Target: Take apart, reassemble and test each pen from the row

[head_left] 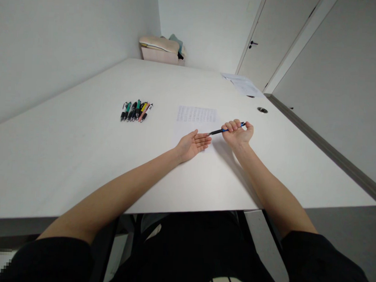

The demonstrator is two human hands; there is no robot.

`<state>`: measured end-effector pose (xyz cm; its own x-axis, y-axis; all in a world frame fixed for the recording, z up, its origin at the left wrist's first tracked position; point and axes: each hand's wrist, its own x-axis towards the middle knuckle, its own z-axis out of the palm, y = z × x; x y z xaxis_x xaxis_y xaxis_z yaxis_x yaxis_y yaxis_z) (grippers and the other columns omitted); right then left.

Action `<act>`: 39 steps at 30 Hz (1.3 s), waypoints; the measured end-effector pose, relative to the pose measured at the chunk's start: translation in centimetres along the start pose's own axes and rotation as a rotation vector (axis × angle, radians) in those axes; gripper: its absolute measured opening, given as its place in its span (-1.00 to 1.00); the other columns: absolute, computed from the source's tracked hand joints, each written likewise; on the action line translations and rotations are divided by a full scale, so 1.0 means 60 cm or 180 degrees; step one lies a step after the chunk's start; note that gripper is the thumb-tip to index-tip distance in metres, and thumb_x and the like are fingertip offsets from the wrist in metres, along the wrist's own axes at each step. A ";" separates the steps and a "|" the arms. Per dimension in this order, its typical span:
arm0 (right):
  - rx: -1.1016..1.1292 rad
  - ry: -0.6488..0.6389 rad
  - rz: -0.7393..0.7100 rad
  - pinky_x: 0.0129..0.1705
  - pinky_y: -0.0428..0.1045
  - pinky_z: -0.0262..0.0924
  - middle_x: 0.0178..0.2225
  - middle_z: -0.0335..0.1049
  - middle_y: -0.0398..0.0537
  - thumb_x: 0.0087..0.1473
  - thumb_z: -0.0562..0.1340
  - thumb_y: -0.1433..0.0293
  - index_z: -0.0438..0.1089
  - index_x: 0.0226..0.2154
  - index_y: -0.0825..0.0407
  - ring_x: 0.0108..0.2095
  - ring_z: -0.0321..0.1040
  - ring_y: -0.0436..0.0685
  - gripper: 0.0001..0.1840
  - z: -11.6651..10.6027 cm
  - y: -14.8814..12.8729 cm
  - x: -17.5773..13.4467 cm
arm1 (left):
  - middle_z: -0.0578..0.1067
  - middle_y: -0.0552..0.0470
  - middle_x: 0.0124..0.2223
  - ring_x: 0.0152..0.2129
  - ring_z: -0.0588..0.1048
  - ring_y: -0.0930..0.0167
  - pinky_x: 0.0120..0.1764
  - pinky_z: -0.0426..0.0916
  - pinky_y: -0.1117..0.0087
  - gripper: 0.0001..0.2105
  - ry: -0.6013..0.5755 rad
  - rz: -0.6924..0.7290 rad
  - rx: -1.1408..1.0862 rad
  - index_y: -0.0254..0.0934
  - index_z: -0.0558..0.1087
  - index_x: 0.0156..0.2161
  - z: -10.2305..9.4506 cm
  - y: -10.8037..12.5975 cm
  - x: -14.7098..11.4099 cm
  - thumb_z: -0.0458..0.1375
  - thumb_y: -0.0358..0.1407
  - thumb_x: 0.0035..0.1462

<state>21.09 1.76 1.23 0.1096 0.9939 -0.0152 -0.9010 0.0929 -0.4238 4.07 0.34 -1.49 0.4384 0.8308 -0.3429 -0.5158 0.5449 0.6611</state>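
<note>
My right hand (237,132) is closed around a dark pen with blue parts (218,131), its thumb up by the pen's far end. The pen slants, with its tip pointing left toward my other hand. Palm up and fingers stretched out, my left hand (193,145) lies just left of that tip; whether the tip touches the fingers I cannot tell. Beyond both hands is a sheet of paper (196,114) with rows of small marks, its edges hard to make out against the white table.
A cluster of several pens (136,111) lies to the left on the white table (81,153). Printed papers (245,85) rest at the far right, near a round cable hole (262,110). Behind the table stands a box topped with a beige cushion (159,44).
</note>
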 end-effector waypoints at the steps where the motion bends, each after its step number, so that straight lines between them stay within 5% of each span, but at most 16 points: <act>1: -0.0006 -0.0020 0.0007 -0.63 -0.10 -0.03 -0.72 -0.23 -0.31 0.01 -0.16 0.11 -0.15 -0.67 0.00 -0.72 -0.19 -0.08 -0.61 0.000 0.000 -0.001 | 0.54 -0.22 -0.33 -0.37 0.52 0.36 -0.24 0.39 0.37 -0.64 0.0010 0.0001 0.0001 -0.48 0.46 -0.26 0.000 0.000 0.000 -0.10 -0.24 0.24; 39: 0.0111 -0.0170 0.0037 -0.63 -0.10 -0.02 -0.71 -0.20 -0.29 -0.01 -0.13 0.05 -0.15 -0.64 0.00 -0.69 -0.17 -0.06 -0.59 -0.001 0.001 -0.002 | 0.53 -0.26 -0.31 -0.38 0.51 0.36 -0.23 0.39 0.36 -0.64 -0.0037 0.0009 0.0002 -0.49 0.47 -0.30 -0.002 0.000 0.001 -0.10 -0.25 0.23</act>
<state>21.07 1.64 1.16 0.0774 0.9966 0.0287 -0.9163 0.0824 -0.3919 4.01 0.43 -1.59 0.4454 0.8310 -0.3332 -0.5167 0.5425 0.6624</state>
